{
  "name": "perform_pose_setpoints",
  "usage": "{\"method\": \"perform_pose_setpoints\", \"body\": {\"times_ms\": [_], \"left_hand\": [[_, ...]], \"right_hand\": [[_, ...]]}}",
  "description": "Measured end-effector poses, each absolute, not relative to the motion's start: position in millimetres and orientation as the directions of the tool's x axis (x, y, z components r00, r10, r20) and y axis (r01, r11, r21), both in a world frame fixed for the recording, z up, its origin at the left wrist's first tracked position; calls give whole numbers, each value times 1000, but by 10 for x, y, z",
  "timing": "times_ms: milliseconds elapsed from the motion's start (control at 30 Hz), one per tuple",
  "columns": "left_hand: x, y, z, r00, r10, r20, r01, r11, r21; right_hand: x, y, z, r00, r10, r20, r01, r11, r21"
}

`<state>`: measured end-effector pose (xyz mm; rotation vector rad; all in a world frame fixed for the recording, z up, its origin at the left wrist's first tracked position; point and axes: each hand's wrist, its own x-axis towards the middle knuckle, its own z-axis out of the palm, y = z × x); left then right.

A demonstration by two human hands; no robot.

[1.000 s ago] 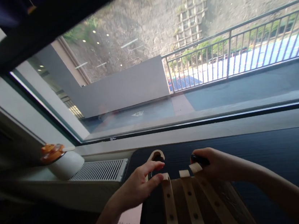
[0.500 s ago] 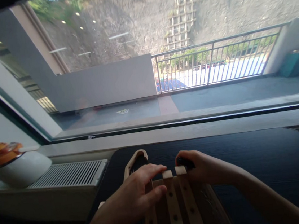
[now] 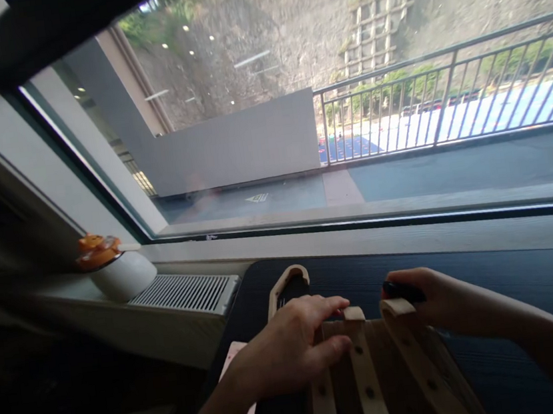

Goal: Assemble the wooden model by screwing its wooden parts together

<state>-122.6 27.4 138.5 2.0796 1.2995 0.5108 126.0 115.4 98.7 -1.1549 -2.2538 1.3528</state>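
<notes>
Pale wooden strips with dark holes and bent ends lie side by side over a brown panel at the bottom of the view. My left hand (image 3: 298, 345) rests over the left wooden strip (image 3: 323, 399), its thumb and forefinger apart and reaching toward the middle wooden strip (image 3: 367, 384). Curled around a small black object (image 3: 406, 291), my right hand (image 3: 436, 295) is beside the bent top of the right wooden strip (image 3: 422, 367). That object's kind is unclear, since the fingers cover part of it. Beyond my left hand lies a curved wooden piece (image 3: 285, 281).
A dark table (image 3: 495, 261) stands against the window sill (image 3: 271, 248). Left of it are a white vent grille (image 3: 186, 292) and a white rounded container (image 3: 126, 276) with an orange figure (image 3: 97, 249) on top. A pink sheet (image 3: 234, 353) lies at the table's left edge.
My view has turned left, so everything sits further right. The right wooden strip has swung away from the middle one, and my right hand has moved right with it.
</notes>
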Motion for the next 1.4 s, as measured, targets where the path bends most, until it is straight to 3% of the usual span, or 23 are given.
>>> {"method": "perform_pose_setpoints", "body": {"times_ms": [333,567,900,1133,1400], "left_hand": [[-1261,245,1422,429,901,70,689,-376,620],[-1269,88,1553,413,895,170,744,-439,503],[-1090,-84,1742,587,808,47,705,-538,462],[-1013,-22,1536,724,688,-42,639,-647,416],[-993,-44,1295,804,594,5,549,-747,374]], "right_hand": [[1436,1205,1060,-610,774,-167,582,295,-758],[1203,1101,939,-628,770,-115,507,293,-811],[1215,1103,992,-639,764,-84,557,385,-736],[1209,1083,946,-643,765,-19,598,487,-637],[1221,1021,1069,-613,788,-50,706,519,-482]]}}
